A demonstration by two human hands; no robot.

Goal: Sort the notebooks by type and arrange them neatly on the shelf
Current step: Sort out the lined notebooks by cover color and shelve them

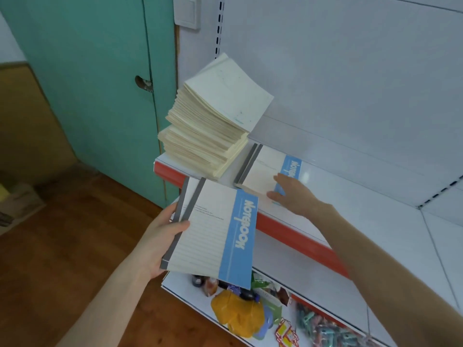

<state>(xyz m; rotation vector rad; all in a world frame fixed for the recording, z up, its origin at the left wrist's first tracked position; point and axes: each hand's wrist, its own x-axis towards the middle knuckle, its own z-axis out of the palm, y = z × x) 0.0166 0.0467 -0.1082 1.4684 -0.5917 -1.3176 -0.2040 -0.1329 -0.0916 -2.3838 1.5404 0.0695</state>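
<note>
Nearest, the left hand (160, 236) reaches up from lower left and grips the held notebooks (213, 234) at their grey spine edge, thumb pinching down on the top cover and the other fingers beneath, mostly hidden. These notebooks hang tilted in front of the shelf (350, 196), above a lower shelf (313, 284) of packaged goods. Further in, the right hand (293, 194) extends palm down, fingers straight and together, resting on the flat notebooks (260, 171) lying on the shelf. Just beside them on the left stands a tall stack (208, 128) of cream notebooks.
</note>
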